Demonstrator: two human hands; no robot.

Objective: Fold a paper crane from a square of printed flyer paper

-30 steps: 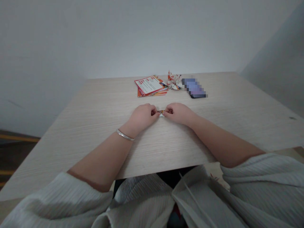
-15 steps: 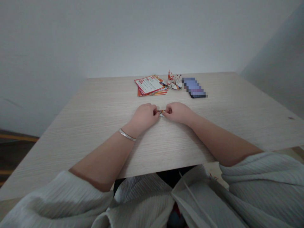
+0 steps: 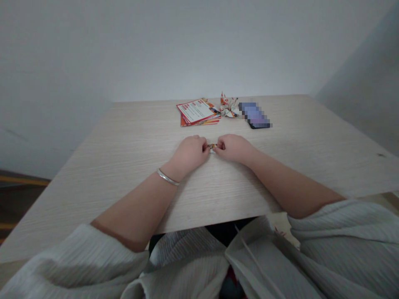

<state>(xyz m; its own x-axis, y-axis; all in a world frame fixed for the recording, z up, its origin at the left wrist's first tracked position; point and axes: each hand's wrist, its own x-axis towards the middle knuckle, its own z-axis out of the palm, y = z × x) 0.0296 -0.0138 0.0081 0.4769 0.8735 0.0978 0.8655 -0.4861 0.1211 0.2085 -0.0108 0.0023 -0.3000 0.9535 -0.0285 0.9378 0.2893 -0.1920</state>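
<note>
A small folded piece of printed paper [image 3: 212,148] lies on the table between my hands, white with orange and dark print. My left hand [image 3: 192,151], with a silver bangle on its wrist, pinches the paper's left end. From the other side my right hand [image 3: 233,147] pinches the right end, thumb and fingers pressed together. Only the short middle strip of the paper shows; both ends are hidden by my fingers.
Beyond my hands, a stack of printed sheets [image 3: 197,112] sits near the back of the pale wooden table [image 3: 131,145]. A folded paper figure [image 3: 229,107] stands beside it. To the right lies a phone [image 3: 254,115]. A wall [image 3: 187,50] rises behind the table.
Almost nothing differs. Both hands keep their pinch on the folded paper in the same spot, with only a slight shift of the fingers.
</note>
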